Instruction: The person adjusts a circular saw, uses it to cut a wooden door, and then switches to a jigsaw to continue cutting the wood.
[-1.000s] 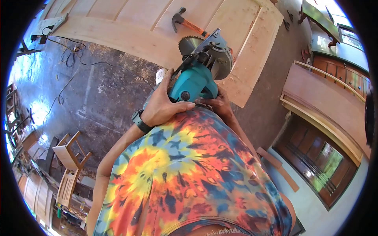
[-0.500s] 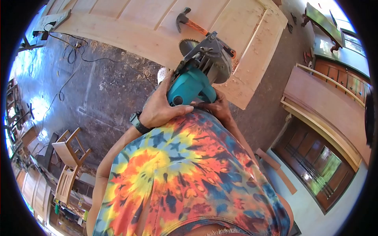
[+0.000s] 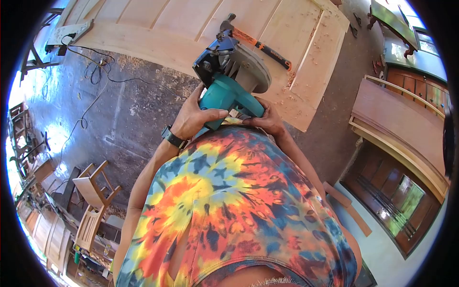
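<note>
A teal circular saw [image 3: 222, 94] with a grey blade guard is held between both hands, close against the tie-dye shirt. My left hand [image 3: 195, 116] wraps round the left side of its motor housing, thumb across the near end. My right hand [image 3: 269, 118] grips the saw's right side by the handle, its fingers partly hidden. Past the saw, a hammer [image 3: 260, 46] with an orange and black handle lies on a wooden panel [image 3: 181, 19], its head partly behind the saw. Wood shavings lie on the panel's right part.
A black cord [image 3: 107, 76] runs over the dark floor [image 3: 138, 105] on the left. A wooden chair [image 3: 95, 191] stands at the lower left. Long boards [image 3: 401, 124] and a wood-framed glazed panel [image 3: 392, 205] are on the right.
The saw has turned and tilted, so its toothed blade no longer shows and more of the hammer's handle does. Both hands have shifted with it, and the view has moved slightly.
</note>
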Tool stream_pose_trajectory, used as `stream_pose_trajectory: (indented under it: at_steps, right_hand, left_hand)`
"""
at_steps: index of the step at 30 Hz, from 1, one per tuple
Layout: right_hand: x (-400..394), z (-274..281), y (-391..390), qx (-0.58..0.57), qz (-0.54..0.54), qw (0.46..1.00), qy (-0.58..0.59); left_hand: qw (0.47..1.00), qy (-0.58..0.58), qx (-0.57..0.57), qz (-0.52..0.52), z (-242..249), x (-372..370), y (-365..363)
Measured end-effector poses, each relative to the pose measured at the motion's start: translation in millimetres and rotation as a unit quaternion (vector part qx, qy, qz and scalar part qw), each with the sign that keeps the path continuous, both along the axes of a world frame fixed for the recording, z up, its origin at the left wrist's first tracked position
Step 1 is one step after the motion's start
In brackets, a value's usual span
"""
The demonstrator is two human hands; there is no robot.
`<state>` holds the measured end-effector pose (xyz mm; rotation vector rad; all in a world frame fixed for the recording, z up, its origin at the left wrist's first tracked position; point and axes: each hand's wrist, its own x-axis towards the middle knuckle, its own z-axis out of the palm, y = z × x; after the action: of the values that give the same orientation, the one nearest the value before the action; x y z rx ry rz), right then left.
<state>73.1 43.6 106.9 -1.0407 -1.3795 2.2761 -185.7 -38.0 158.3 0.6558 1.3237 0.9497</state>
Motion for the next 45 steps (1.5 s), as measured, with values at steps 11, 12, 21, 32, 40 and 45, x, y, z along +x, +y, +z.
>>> stream_pose_trajectory:
  at_steps: [11,12,21,32,40,45]
  right_hand:
    - [-30,-11,19,0.115,0.018,0.992,0.041]
    - [-31,-13,24,0.123,0.041,0.991,0.034]
    - [-52,-13,35,0.093,0.028,0.995,0.008]
    - [-80,10,43,0.159,0.065,0.985,0.009]
    - [-79,13,45,0.166,0.040,0.985,0.002]
    - [-80,21,51,0.205,0.043,0.978,0.000]
  left_hand:
    - [0.974,-0.202,-0.058,0.089,-28,-29,2]
    - [0.974,-0.197,-0.067,0.086,-30,-32,3]
    - [0.966,-0.235,-0.092,0.058,-44,-55,18]
    - [0.949,-0.295,-0.081,0.072,-74,-68,1]
    - [0.940,-0.307,-0.088,0.117,-63,-57,-1]
    - [0.946,-0.286,-0.115,0.105,-51,-59,0]
